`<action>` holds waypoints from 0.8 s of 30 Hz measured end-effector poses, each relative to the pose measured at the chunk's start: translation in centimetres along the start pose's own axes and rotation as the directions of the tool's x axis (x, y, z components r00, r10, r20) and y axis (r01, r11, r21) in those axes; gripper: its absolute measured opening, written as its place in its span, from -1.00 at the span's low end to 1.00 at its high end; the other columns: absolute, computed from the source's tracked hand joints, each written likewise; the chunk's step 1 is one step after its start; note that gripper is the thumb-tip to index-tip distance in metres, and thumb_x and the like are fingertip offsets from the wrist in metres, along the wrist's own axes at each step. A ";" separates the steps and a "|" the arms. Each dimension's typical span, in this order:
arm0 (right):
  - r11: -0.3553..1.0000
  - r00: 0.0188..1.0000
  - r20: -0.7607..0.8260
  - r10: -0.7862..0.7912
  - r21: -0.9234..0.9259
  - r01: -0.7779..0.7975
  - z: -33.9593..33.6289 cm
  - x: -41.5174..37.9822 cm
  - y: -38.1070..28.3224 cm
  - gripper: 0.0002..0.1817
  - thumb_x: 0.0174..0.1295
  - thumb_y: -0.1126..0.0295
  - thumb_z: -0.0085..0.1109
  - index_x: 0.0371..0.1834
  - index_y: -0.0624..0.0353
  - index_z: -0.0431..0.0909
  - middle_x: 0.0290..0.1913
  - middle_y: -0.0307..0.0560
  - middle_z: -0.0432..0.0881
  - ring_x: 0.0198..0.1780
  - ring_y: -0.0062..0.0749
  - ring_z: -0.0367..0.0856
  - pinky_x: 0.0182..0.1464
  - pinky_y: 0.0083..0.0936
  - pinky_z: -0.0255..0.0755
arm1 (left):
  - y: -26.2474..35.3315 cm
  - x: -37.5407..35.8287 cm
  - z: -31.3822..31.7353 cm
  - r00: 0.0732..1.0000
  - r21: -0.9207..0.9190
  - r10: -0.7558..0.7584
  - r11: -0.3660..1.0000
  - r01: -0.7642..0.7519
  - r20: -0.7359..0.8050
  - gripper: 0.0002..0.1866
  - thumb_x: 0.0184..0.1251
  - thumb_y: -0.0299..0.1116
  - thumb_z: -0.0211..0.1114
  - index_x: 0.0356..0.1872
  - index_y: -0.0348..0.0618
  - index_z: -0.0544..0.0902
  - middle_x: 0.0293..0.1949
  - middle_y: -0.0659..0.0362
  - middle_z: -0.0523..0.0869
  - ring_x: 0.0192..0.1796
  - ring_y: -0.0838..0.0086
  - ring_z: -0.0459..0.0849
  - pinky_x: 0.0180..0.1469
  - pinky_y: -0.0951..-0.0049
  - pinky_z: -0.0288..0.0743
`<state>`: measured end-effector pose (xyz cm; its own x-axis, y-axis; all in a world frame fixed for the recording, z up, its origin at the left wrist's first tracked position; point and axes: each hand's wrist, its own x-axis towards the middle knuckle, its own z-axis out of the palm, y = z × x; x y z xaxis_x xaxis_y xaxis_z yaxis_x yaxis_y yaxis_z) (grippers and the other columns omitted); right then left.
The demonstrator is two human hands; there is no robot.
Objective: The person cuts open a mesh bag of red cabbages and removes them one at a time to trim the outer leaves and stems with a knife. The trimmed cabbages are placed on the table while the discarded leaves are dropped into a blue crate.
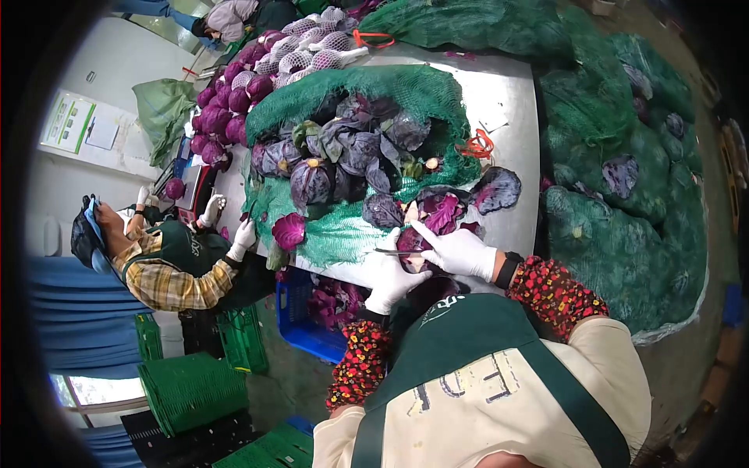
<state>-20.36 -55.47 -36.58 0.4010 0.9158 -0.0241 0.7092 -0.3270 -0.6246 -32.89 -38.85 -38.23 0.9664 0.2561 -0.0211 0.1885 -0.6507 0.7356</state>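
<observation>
My left hand (387, 274), in a white glove, is wrapped around the near left side of a red cabbage (412, 240) at the front edge of the metal table. A thin knife (401, 252) lies level across the cabbage, its blade toward my left hand. My right hand (462, 251), also gloved, closes on the knife with the index finger stretched out along the cabbage. Loose purple leaves (445, 212) lie just beyond my hands, and a big dark outer leaf (497, 191) is to their right.
An opened green mesh sack (351, 82) holds untrimmed cabbages (312, 181). Trimmed cabbages (214, 118) and net-wrapped ones (296, 62) are piled at the back left. A blue crate (292, 316) with leaves stands below. A co-worker (179, 261) is left; full sacks (616, 257) lie right.
</observation>
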 end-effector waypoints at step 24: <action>0.853 0.820 -0.273 0.503 0.308 -0.421 2.1 2.8 10.2 -0.58 0.40 0.01 -0.23 -0.07 -0.03 0.59 -0.20 0.14 0.67 -0.12 0.15 0.62 -0.09 -0.06 0.46 | -0.4 0.4 -1.9 0.973 0.144 0.132 0.976 -0.160 0.188 0.23 -0.39 -0.37 0.65 0.47 -0.27 0.12 0.27 -0.14 0.43 0.31 0.06 0.42 0.34 0.26 0.31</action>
<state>-13.23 -55.74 -44.61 0.8437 0.5230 -0.1211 0.2578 -0.5927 -0.7630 -32.93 -37.19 -37.24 0.9983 0.0289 -0.0510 0.0544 -0.7795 0.6240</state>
